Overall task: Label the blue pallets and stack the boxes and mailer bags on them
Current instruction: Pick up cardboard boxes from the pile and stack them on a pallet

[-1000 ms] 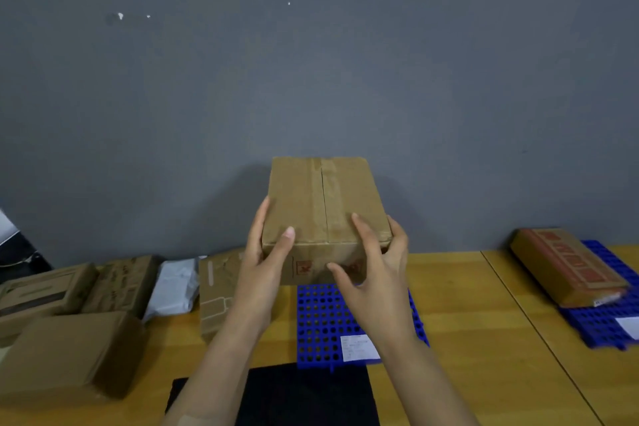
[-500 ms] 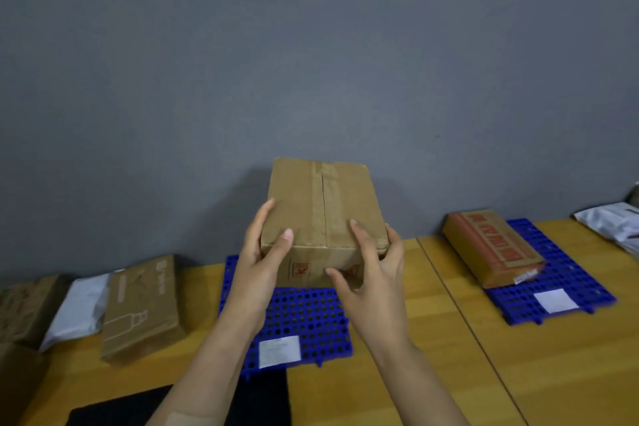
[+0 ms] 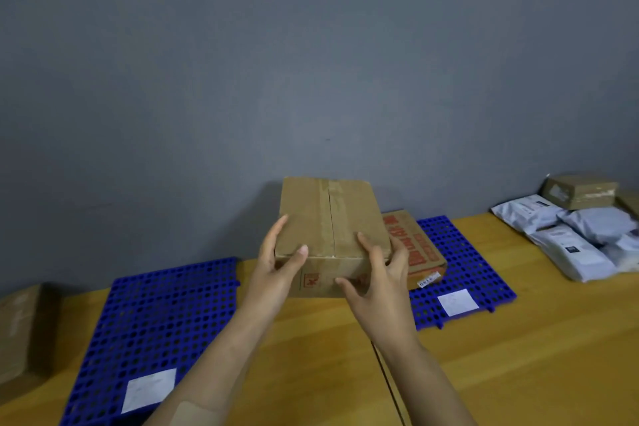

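Nearest the viewer, a wooden table [image 3: 311, 367] with a seam [image 3: 383, 367] running away across its top. At near left lies a blue perforated pallet [image 3: 166, 315], flat on the wood, bearing a white label [image 3: 148, 389] at its near edge and nothing else. Two bare forearms reach forward between the pallets. The left hand [image 3: 276, 273] grips the near left corner of a taped cardboard box [image 3: 328, 228], fingers laid along the side and thumb hooked over the top edge; the right hand [image 3: 380, 284] grips the near right corner, thumb on the top and fingers curled across the front face. The box is held level over the strip of table between the two pallets (whether its base touches the wood cannot be told from here), with red handling marks on its front face. Just behind and right of it, a second blue pallet [image 3: 463, 263] carries its own white label [image 3: 457, 302] and a flat carton with red print [image 3: 418, 249], the carton lying on the pallet's left part. Farther right, well apart, a heap of grey mailer bags [image 3: 581, 239] rests on the table, and a small brown box [image 3: 581, 191] stands behind them. At far left, another cardboard box [image 3: 17, 328] is cut by the frame. Behind everything stands a plain grey wall [image 3: 311, 62].
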